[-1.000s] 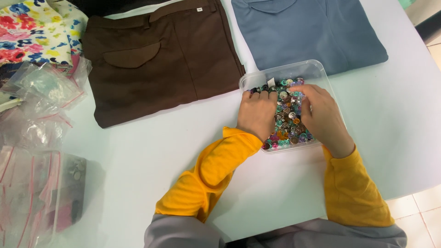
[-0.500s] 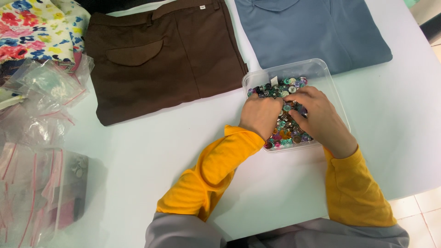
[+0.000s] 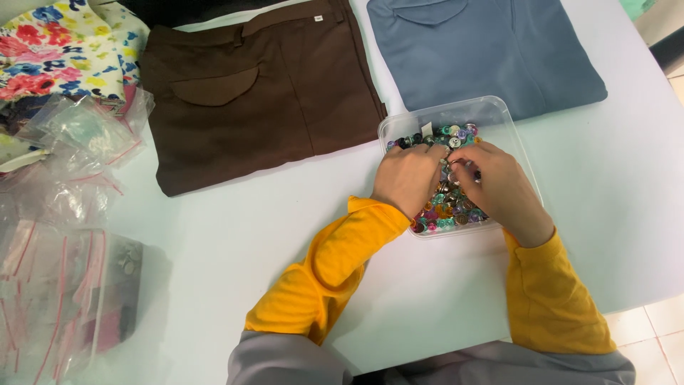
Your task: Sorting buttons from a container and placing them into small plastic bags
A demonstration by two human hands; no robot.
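Soft yellow sleeves (image 3: 335,278) came up from the near edge of the smooth white table (image 3: 235,235). The left hand (image 3: 407,176) lay curled, fingers down, in the heap of small round buttons (image 3: 447,207), glossy and many-coloured; whether it gripped any could not be told. The right hand (image 3: 496,187) pinched at the buttons with thumb and forefinger. The buttons filled a clear plastic tray (image 3: 499,114) with rounded corners. Beyond lay folded brown trousers (image 3: 263,93) and a folded blue shirt (image 3: 484,50). Crinkled clear bags (image 3: 71,207) sat far left.
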